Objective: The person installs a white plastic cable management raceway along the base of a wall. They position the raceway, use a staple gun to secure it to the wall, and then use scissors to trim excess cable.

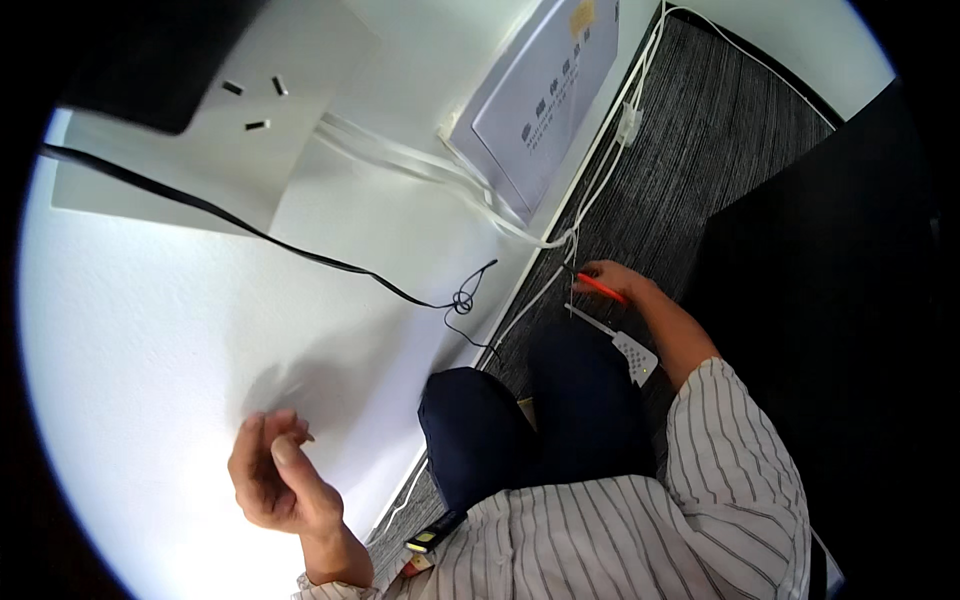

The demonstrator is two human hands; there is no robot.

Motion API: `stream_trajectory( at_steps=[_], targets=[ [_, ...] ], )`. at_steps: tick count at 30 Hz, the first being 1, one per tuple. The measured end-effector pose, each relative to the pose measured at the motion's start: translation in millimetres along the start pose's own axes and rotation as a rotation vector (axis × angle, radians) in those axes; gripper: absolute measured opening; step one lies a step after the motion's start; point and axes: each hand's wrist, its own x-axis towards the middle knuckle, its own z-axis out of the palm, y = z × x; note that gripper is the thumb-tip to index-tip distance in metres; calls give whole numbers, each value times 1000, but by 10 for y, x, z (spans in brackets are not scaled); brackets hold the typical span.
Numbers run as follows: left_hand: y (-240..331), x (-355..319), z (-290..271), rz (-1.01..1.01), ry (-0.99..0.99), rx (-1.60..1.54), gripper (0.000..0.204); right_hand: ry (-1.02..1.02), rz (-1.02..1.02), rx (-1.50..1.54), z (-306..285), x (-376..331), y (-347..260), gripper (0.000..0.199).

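My right hand is low beside the wall, closed around a hand tool with a red handle. The tool's dark tip points at a bundle of white cables running along the wall's foot; its exact kind does not show. Just below that hand, a white router-like box with an antenna and a small light lies on the carpet. My left hand is raised in front of the white wall, with fingers loosely curled and nothing visible in them.
A knotted black cord hangs across the wall near a white power socket. Above the cables is a pale wall box cover. On the right stands a large black shape. Grey carpet covers the floor.
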Motion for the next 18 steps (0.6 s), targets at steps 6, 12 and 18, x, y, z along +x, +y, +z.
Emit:
stream_trajectory(
  at_steps=[6,12,18],
  targets=[
    [-113,22,173,123,102,93,26,-32,4,-38,43,289,197,86],
    [-479,9,91,314,112,127,30,-72,-56,15,139,438,160,84],
    [-554,173,200,439,248,190,28,-46,-57,-54,191,609,274,86]
  ],
)
